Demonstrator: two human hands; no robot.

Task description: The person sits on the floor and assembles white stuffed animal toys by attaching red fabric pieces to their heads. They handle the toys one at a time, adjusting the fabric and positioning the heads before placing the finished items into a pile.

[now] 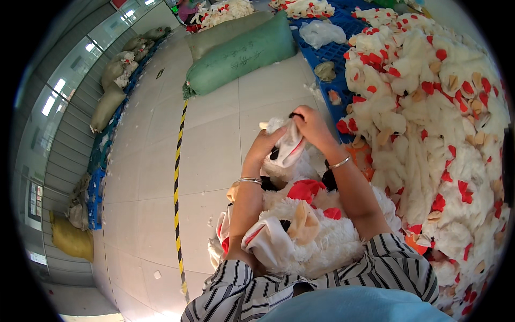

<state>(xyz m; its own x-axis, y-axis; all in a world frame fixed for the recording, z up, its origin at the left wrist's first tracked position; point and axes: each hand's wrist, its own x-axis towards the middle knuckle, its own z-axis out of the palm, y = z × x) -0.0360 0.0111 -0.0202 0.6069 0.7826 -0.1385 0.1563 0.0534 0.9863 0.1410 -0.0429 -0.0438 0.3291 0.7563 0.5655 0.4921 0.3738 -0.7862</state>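
A white plush animal skin, with a red mouth line and a black patch, is held up in front of me. My left hand is closed on its left side, thumb against the fabric. My right hand is closed at its upper edge, pinching a small black piece between thumb and fingers. Whether that piece is joined to the skin I cannot tell. Below, against my lap, lies another fluffy white plush skin with a beige ear, a red patch and a similar mouth line.
A big heap of white plush skins with red and beige parts fills the right side, partly over a blue plastic pallet. Ahead lies a stuffed green sack. Yellow-black tape crosses the tiled floor; more sacks line the left wall.
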